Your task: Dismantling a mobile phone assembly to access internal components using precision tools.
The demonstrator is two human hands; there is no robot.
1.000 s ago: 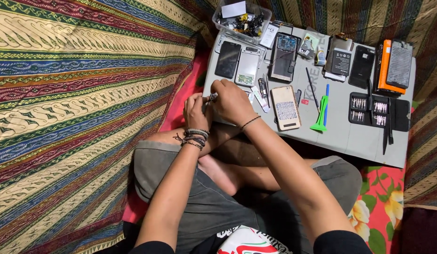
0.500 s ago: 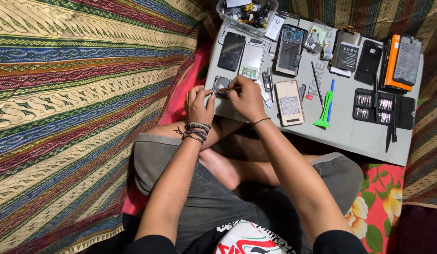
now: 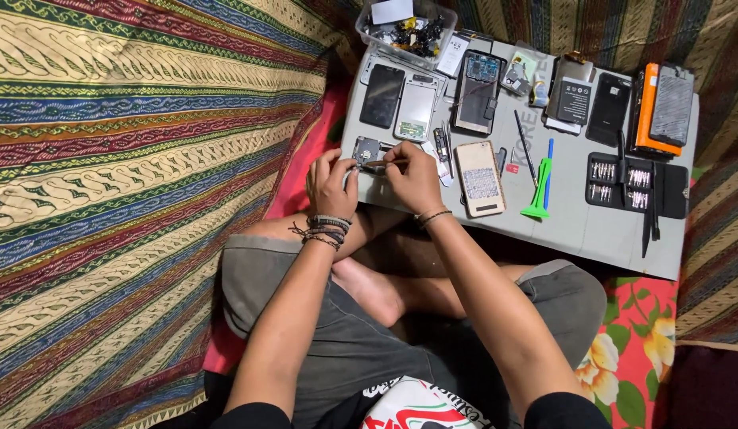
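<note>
I sit cross-legged at a grey work mat [image 3: 575, 226]. My left hand [image 3: 331, 184], with several bracelets at the wrist, pinches a small metal phone part [image 3: 366, 150] at the mat's near left corner. My right hand [image 3: 414, 176] grips a thin tool with a wooden-coloured shaft [image 3: 380, 164], and its tip rests on that part. The two hands are close together, thumbs nearly touching.
On the mat lie several opened phones [image 3: 480, 81], a black screen [image 3: 381, 95], a gold phone back [image 3: 480, 179], a green pry tool [image 3: 539, 191], a black bit set [image 3: 635, 184], an orange case [image 3: 647, 110] and a clear box of parts [image 3: 407, 30]. Striped cloth [image 3: 130, 175] lies to the left.
The view has shifted slightly; my hands stay at the mat's left corner. My right hand has drawn back a little and the tool tip now sits on the small part.
</note>
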